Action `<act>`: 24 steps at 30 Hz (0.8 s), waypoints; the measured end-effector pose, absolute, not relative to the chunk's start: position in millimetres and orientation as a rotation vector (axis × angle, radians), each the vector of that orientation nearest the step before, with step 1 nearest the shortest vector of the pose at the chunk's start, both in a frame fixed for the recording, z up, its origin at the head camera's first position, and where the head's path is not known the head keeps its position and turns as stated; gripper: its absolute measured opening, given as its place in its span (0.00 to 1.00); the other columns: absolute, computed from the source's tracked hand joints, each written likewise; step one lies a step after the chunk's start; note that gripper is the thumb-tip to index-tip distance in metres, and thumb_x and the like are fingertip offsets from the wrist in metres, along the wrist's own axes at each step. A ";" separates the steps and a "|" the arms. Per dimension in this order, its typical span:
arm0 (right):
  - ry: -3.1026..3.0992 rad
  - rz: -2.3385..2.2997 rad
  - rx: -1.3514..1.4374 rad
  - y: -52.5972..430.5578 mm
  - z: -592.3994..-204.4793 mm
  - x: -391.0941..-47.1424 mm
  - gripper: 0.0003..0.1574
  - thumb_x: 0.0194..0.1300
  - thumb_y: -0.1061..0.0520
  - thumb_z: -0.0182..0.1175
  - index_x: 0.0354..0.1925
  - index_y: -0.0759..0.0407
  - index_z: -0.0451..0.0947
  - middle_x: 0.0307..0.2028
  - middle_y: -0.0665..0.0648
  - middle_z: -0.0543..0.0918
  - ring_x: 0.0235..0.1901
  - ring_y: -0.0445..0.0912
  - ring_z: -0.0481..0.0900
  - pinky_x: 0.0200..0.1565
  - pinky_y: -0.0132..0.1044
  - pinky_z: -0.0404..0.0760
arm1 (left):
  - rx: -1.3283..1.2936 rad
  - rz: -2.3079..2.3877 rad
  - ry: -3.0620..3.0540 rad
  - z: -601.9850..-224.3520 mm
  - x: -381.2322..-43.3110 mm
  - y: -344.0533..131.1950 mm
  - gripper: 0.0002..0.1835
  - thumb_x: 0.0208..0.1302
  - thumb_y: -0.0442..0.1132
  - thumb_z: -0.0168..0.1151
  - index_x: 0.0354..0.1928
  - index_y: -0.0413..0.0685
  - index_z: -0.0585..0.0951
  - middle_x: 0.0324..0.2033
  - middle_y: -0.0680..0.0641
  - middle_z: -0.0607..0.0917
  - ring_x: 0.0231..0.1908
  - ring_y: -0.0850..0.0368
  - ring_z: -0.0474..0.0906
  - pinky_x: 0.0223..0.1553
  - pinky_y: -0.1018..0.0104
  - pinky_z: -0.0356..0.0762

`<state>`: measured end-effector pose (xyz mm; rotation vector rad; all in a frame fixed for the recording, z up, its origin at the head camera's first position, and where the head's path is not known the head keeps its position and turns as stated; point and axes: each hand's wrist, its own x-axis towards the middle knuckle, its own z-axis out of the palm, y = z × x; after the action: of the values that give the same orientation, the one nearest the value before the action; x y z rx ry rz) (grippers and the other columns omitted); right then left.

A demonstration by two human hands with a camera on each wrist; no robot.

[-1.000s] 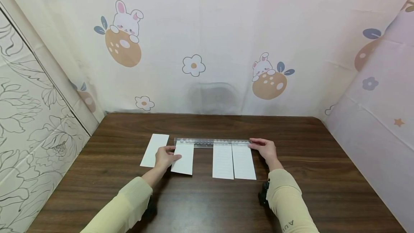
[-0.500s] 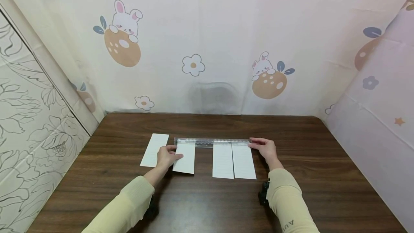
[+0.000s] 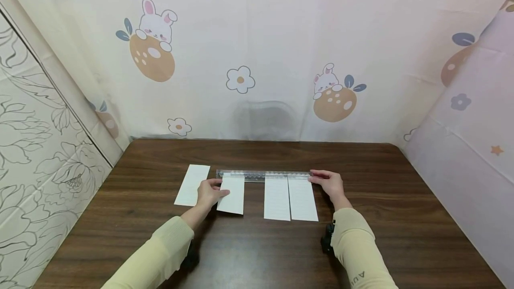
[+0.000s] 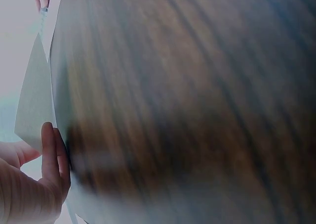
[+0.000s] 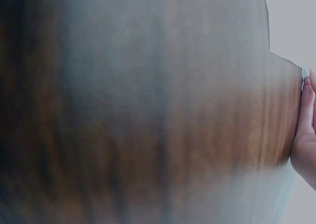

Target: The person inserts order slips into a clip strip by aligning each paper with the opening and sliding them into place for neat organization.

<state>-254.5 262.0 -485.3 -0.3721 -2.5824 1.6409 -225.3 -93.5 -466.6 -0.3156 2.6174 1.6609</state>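
Observation:
A clear plastic ruler (image 3: 254, 176) lies crosswise on the table, over the top edges of several white paper slips. My right hand (image 3: 330, 185) pinches its right end between thumb and fingers. Thumb and fingers of my left hand (image 3: 208, 194) pinch a white slip (image 3: 234, 197) by its left side; its lower edge is raised a little off the table. In the left wrist view this slip (image 4: 35, 95) stands tilted above the fingers. Two lined slips (image 3: 277, 200) lie side by side near the ruler's right end. The right wrist view shows only part of the right hand (image 5: 306, 135).
Another white slip (image 3: 192, 184) lies at the left, partly behind my left hand. The dark wooden table (image 3: 257, 253) ends at a printed curtain (image 3: 209, 57) at the back. Bare tabletop shows between the pinched slip and the two lined ones.
My left hand has slid the pinched slip slightly to the right along the ruler. The right hand, the ruler and the other slips stay in place.

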 end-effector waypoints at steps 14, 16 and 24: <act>-2.572 1.624 -0.359 260.9 -486.2 -254.5 0.24 0.49 0.56 0.67 0.45 0.64 0.78 0.46 0.62 0.78 0.51 0.52 0.71 0.55 0.45 0.63 | -0.316 1.657 2.624 -466.7 -225.7 -88.1 0.21 0.43 0.29 0.69 0.43 0.31 0.78 0.29 0.40 0.79 0.28 0.53 0.74 0.29 0.63 0.73; -2.575 1.619 -0.361 260.9 -486.5 -254.7 0.23 0.49 0.56 0.67 0.45 0.64 0.78 0.46 0.62 0.78 0.51 0.52 0.71 0.54 0.45 0.63 | -0.314 1.655 2.621 -466.6 -225.7 -87.1 0.21 0.43 0.29 0.69 0.43 0.32 0.78 0.30 0.40 0.79 0.29 0.53 0.75 0.30 0.63 0.73; -2.580 1.619 -0.385 261.0 -487.0 -255.8 0.24 0.49 0.56 0.67 0.45 0.63 0.78 0.47 0.63 0.78 0.52 0.52 0.70 0.55 0.45 0.63 | -0.313 1.635 2.618 -467.4 -226.4 -83.9 0.22 0.43 0.30 0.69 0.44 0.33 0.78 0.28 0.42 0.80 0.28 0.54 0.75 0.29 0.63 0.73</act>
<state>-255.8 261.0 -487.0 -0.3846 -2.5803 1.6189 -226.4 -83.9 -467.4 -0.3128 2.6177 1.6345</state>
